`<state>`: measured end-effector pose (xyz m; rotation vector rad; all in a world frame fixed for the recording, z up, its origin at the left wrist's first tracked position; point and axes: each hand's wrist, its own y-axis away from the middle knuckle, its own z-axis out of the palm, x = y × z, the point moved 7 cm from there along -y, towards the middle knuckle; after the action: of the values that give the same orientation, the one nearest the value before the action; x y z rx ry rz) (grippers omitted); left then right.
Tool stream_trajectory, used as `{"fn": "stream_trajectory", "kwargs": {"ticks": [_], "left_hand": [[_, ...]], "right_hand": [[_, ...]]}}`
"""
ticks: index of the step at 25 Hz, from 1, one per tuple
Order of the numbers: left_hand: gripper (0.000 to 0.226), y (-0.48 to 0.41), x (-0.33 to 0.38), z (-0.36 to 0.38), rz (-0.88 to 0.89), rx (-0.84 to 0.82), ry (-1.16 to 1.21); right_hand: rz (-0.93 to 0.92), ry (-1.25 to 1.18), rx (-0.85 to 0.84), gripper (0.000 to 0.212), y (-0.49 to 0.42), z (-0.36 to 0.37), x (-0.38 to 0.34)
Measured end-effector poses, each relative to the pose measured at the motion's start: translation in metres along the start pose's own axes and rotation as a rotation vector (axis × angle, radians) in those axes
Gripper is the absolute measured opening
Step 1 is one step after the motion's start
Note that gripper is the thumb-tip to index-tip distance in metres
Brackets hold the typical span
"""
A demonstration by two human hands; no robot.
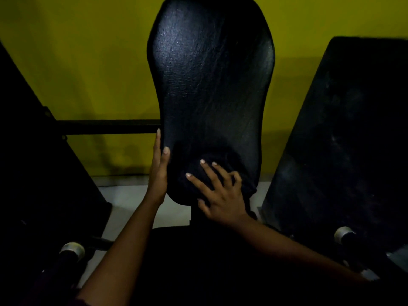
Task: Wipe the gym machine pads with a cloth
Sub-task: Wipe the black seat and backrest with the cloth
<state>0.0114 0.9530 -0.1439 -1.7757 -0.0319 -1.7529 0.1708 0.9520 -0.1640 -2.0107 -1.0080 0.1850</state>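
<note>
A tall black padded back rest stands in the middle of the view, against a yellow wall. A dark cloth lies bunched on the pad's lower part and is hard to tell from the black surface. My right hand presses on the cloth with its fingers spread. My left hand rests against the pad's lower left edge, fingers straight along the side and the thumb on the front face.
Two more black pads flank the middle one: one at the left and a dusty one at the right. A black bar runs from the left pad to the middle pad. Silver-capped handles show at lower left and lower right.
</note>
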Motion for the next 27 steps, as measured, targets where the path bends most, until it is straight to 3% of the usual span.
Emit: {"fn": "stream_trajectory", "kwargs": {"ticks": [3,6,10,12,14,16,19,24,27], "left_hand": [[0.08,0.001,0.002,0.0,0.006,-0.051,-0.001],[0.07,-0.001,0.003,0.0,-0.025,-0.037,-0.021],[0.065,0.008,0.009,0.004,-0.053,0.017,-0.055],[0.065,0.012,0.004,0.003,-0.064,0.042,-0.044],[0.061,0.012,0.001,0.002,-0.087,0.059,-0.023],[0.051,0.011,-0.003,0.001,-0.12,0.077,0.062],[0.042,0.011,-0.001,0.001,-0.116,0.095,0.115],[0.049,0.013,-0.001,0.001,-0.113,0.08,0.037],[0.054,0.014,-0.002,0.002,-0.127,0.083,0.01]], "right_hand": [[-0.143,0.024,-0.002,0.072,0.01,0.008,-0.027],[-0.282,0.051,-0.036,0.071,0.016,0.018,-0.03],[-0.59,-0.022,-0.081,0.048,0.03,0.011,-0.019],[-0.555,-0.023,-0.065,0.046,0.007,-0.007,0.001],[-0.341,-0.01,-0.03,0.05,-0.036,-0.021,0.022],[-0.248,0.001,-0.096,0.061,-0.063,-0.015,0.021],[-0.338,-0.006,-0.158,0.066,-0.054,-0.002,0.002],[-0.597,-0.014,-0.218,0.063,-0.019,0.004,0.006],[-0.634,-0.054,-0.251,0.054,0.007,0.005,0.017]]}}
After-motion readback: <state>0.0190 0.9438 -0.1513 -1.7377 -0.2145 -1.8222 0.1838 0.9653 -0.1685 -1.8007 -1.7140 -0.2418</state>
